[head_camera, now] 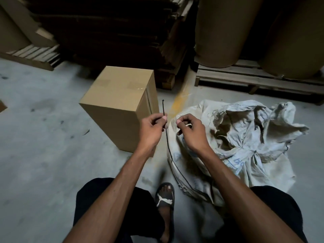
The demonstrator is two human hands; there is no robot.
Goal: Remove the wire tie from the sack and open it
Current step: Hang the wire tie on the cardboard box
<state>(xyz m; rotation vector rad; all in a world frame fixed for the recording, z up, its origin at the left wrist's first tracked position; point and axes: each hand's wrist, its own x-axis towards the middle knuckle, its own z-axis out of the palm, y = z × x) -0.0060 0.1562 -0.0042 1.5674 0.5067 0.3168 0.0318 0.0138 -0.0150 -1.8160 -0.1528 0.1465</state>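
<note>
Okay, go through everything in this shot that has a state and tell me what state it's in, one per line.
Wire tie: off the sack, pinched in left hand.
Right hand: curled, apparently holding nothing.
Sack: mouth open, crumpled on floor.
Cardboard box: taped shut, upright.

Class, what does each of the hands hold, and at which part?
Left hand pinches the thin black wire tie near its upper end. Right hand is pinched shut; its contents cannot be told.
</note>
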